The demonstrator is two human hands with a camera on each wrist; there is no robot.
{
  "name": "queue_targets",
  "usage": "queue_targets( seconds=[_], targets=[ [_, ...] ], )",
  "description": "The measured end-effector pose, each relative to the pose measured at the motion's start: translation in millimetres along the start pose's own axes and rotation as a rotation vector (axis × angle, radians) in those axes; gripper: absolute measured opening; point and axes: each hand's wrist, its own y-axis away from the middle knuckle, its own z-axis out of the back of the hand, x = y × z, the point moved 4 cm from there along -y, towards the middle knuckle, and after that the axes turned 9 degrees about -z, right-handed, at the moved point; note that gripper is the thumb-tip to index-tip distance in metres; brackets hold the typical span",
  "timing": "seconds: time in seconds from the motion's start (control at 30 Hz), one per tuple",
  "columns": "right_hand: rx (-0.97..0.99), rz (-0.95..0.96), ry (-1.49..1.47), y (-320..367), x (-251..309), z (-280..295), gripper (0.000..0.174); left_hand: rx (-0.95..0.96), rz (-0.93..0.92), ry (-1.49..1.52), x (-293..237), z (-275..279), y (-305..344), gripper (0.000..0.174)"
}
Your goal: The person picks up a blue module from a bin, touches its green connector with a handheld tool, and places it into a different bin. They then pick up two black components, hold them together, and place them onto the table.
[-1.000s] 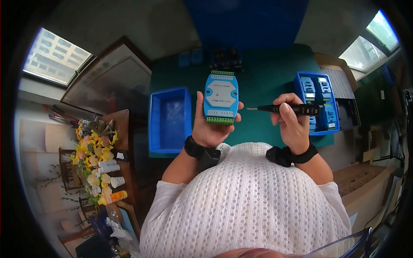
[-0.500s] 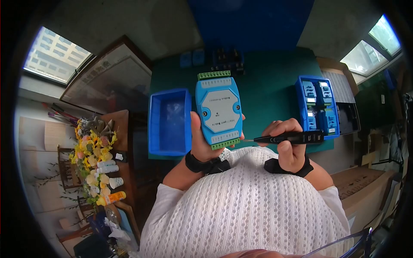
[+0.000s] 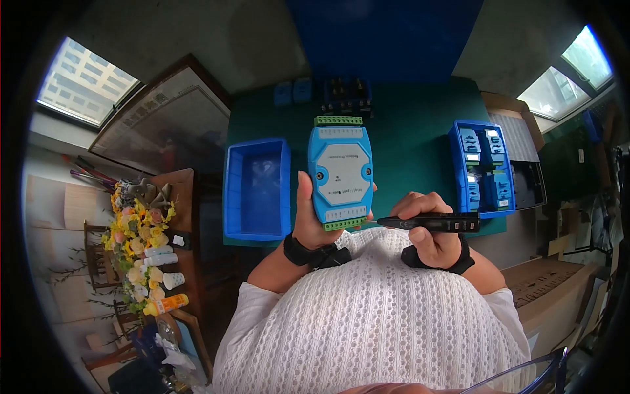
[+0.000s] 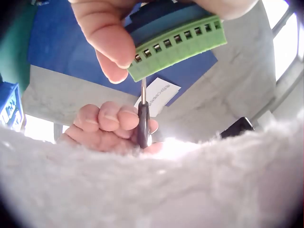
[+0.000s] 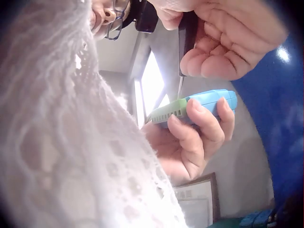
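In the head view, my left hand (image 3: 310,220) holds a light-blue module (image 3: 341,174) with a grey label, gripping it by its long sides. Green screw terminal blocks run along its far end and its near end. My right hand (image 3: 443,248) grips a black screwdriver (image 3: 453,224) marked CE, thumb below the handle and fingers above. Its thin metal shaft (image 4: 144,90) meets the edge of the near green terminal block (image 4: 178,47) in the left wrist view. From the right wrist, the screwdriver shaft (image 5: 180,88) comes down onto the green block's upper face, with left fingers (image 5: 204,123) curled around the module.
A blue bin (image 3: 257,190) stands left on the green table (image 3: 407,131). At right, another blue bin (image 3: 456,164) holds several blue modules. Blue modules (image 3: 293,92) and a dark blue part with metal posts (image 3: 346,95) lie at the back. Flowers and bottles (image 3: 161,256) fill the left side table.
Both hands came down closer to the body. The screwdriver's tip went from beside the module to its near terminal block. The module tilted, then straightened somewhat.
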Motion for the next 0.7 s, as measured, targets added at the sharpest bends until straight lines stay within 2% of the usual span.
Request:
queue_targets(
  seconds=[0.27,0.47,0.53,0.7],
  targets=[
    [0.051,0.039,0.15,4,8,-2,0.027,0.004,0.055,0.025,2,0,6,0.082],
    [0.087,-0.029,0.151,10,15,-4,0.023,-0.006,0.057,-0.032,4,-5,15,0.082],
    [0.113,0.004,0.196,9,22,-5,0.022,-0.055,0.07,-0.047,5,-11,18,0.082],
    [0.245,0.096,0.373,8,41,-6,0.023,-0.006,0.107,0.041,13,-9,24,0.082]
  ],
)
